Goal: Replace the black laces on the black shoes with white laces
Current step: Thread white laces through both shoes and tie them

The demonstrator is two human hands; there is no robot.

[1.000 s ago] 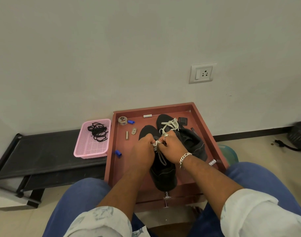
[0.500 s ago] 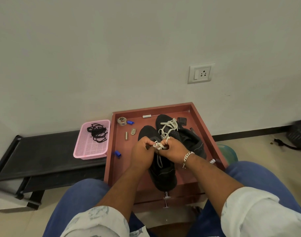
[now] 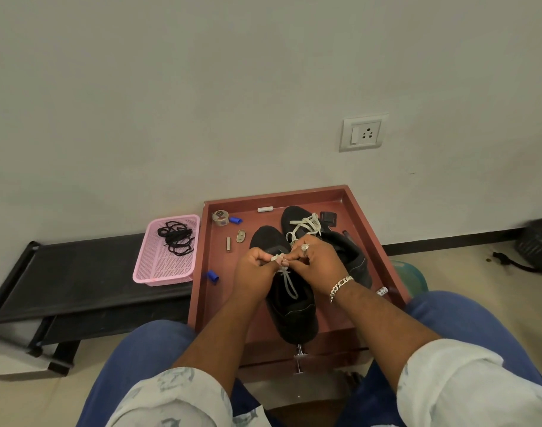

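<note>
The black laces (image 3: pixel 175 238) lie in a tangle in my pink basket (image 3: pixel 166 274) on the low black bench (image 3: pixel 78 272), well apart from the shoes, so the stripping-out looks done for both. In the red-brown tray (image 3: pixel 368 217), amid a tape roll (image 3: pixel 220 217) and two blue caps, my left hand (image 3: pixel 252 272) pinches one end of the white lace (image 3: pixel 289 283) over the near shoe (image 3: pixel 289 303), its fingers curled tight on it. My right hand (image 3: pixel 317 265), ringed and braceleted, pinches the other end just beside, the two sets of fingers almost touching (a knot, I judge, though my knuckles hide its state). Farther right, the far shoe (image 3: pixel 349 254) already carries white lacing (image 3: pixel 306 224) across its front. What remains, by my reckoning, is tying off this near shoe.
</note>
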